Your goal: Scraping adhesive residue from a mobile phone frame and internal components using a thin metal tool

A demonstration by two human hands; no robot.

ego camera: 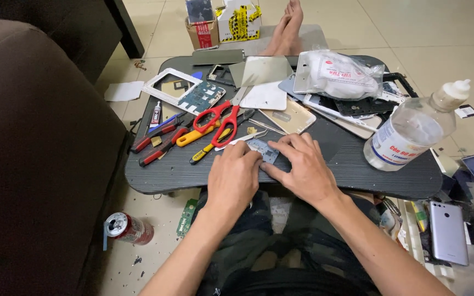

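Pale floor tiles surround you where you sit, a dark grooved lap table (357, 175) across your legs. Nearest, a red drinks can (128, 228) lies on the floor to your left and a silver phone (447, 233) to your right. Your left hand (232, 178) and right hand (303, 167) rest side by side at the table's near edge — fingers curled down, pinching a small pale blue-grey circuit board (263, 149) flat against the top between their tips. Just beyond it lie red-handled scissors (219, 120), with red and yellow screwdrivers (163, 143) to their left. A clear plastic bottle with a white nozzle (415, 129) stands at the right. Farther off — a gold phone back cover (290, 117), a white phone frame (167, 85), a clear plastic bag (337, 75), then cardboard boxes (223, 22) on the floor.
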